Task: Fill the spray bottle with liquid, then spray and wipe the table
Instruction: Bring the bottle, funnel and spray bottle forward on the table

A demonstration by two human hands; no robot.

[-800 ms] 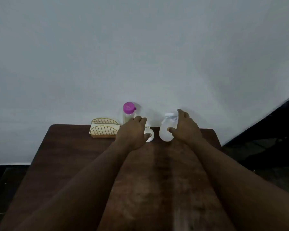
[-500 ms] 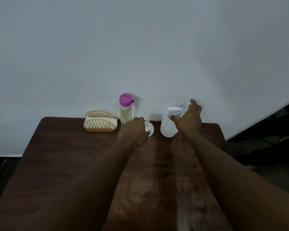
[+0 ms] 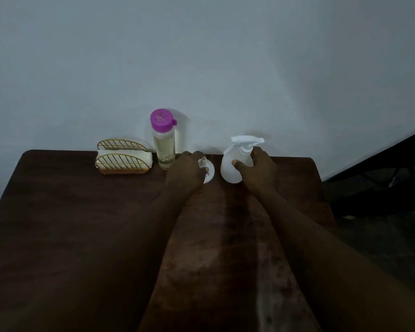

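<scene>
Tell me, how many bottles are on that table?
2. A tall pink-capped bottle stands at the back, beside the wire holder. A white spray bottle stands right of it, gripped by the right hand. The left hand holds a small funnel, not a bottle. None looks hidden.

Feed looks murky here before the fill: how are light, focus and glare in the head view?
Head view: dim, bluish light, so the table and forearms nearly merge; the spray bottle in the right hand and the pink-capped bottle read clearly; the left hand half hides the white funnel; no glare shows.
</scene>
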